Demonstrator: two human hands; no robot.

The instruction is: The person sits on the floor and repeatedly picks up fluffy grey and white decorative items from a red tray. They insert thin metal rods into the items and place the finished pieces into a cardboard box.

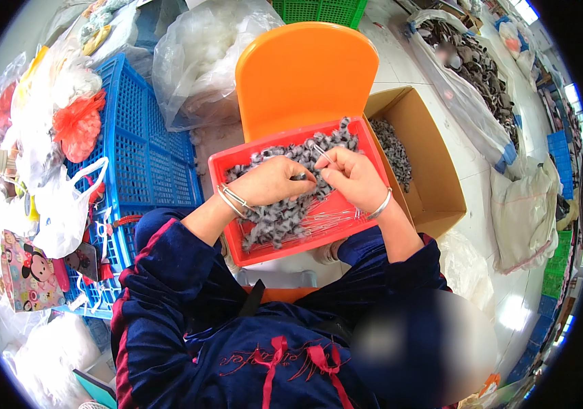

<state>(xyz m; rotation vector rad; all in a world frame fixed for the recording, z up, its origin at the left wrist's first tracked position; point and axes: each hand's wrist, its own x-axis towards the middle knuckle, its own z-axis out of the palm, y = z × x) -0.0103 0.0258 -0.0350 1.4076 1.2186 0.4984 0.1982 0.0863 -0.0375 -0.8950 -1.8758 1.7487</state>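
Note:
A red plastic tray (250, 256) sits in front of me, heaped with small grey fuzzy pieces (274, 221). Over its middle, my left hand (270, 180) is closed with a small grey fuzzy piece (298, 176) between thumb and fingers. Close beside it, my right hand (355, 180) pinches a thin shiny metal tool (322, 153), whose exact kind I cannot make out. Several thin pale wires or sticks (322, 223) lie loose on the tray's bottom near its front edge. The fingertips of both hands nearly meet.
An orange chair (305, 75) stands behind the tray. To its right, a cardboard box (435, 180) holds more grey pieces. A blue plastic crate (145, 150) with bags on it is at the left. Farther right lies an open sack of dark pieces (465, 58).

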